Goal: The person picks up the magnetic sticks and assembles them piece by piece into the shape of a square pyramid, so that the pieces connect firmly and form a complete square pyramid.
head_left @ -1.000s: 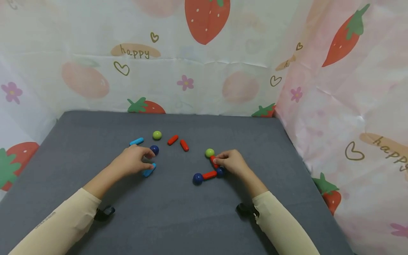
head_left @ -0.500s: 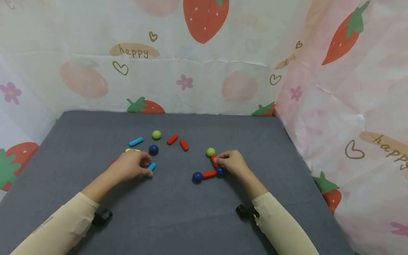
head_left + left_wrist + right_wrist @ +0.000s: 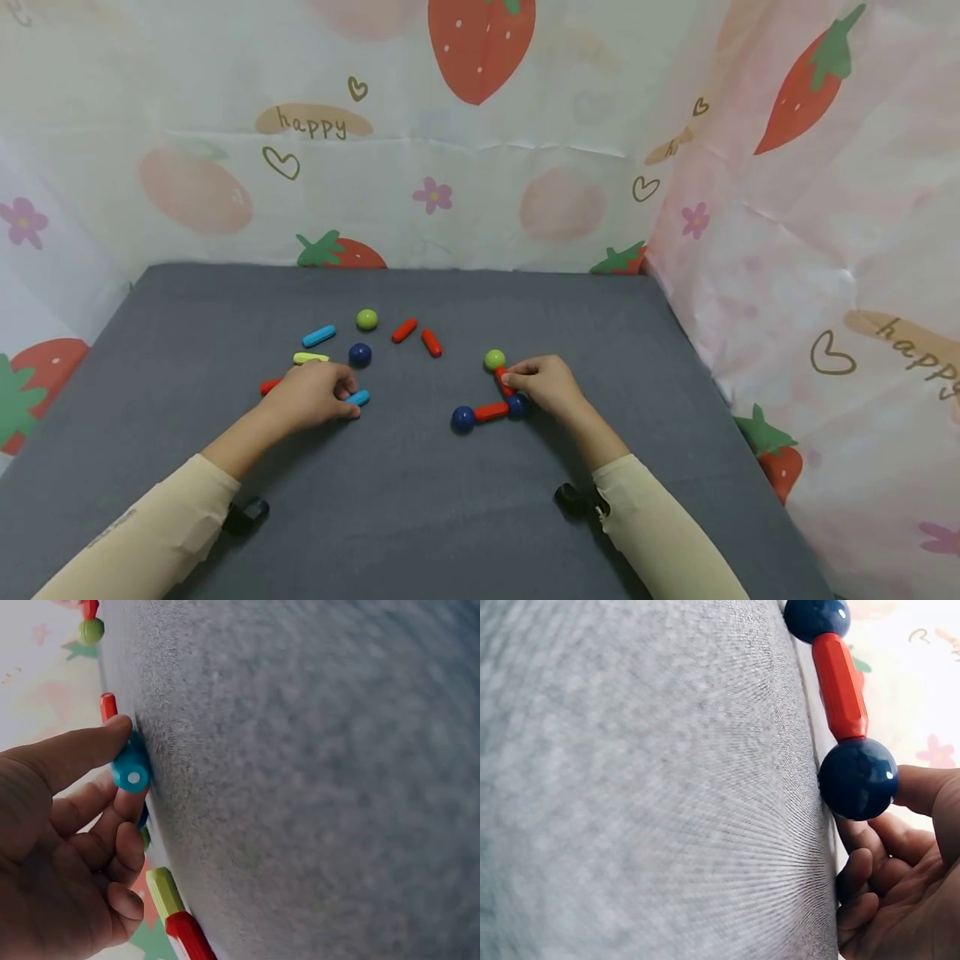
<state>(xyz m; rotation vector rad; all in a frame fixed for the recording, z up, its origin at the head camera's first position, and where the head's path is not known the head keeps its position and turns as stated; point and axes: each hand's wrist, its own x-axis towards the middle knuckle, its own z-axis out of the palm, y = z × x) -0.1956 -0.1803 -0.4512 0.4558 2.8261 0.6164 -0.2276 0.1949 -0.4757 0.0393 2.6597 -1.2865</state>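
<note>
My left hand pinches a light-blue rod between thumb and index finger, low over the grey cloth. The left wrist view shows the rod's round end with a white dot. On the right, my right hand pinches a red rod of a joined chain. That rod runs from a lime-green ball to a navy ball, which hides it in the right wrist view. From this ball a second red rod leads to another navy ball at the chain's left end.
Beyond my left hand lie a loose navy ball, a green ball, a light-blue rod and a yellow-green rod. One red rod is partly hidden by that hand. Two red rods lie farther right. Strawberry-printed sheets surround the table.
My left hand, earlier with its fingers spread around the light-blue rod, now pinches it and has turned it slightly. The yellow-green and red rods behind it have come into view. The right hand stays put.
</note>
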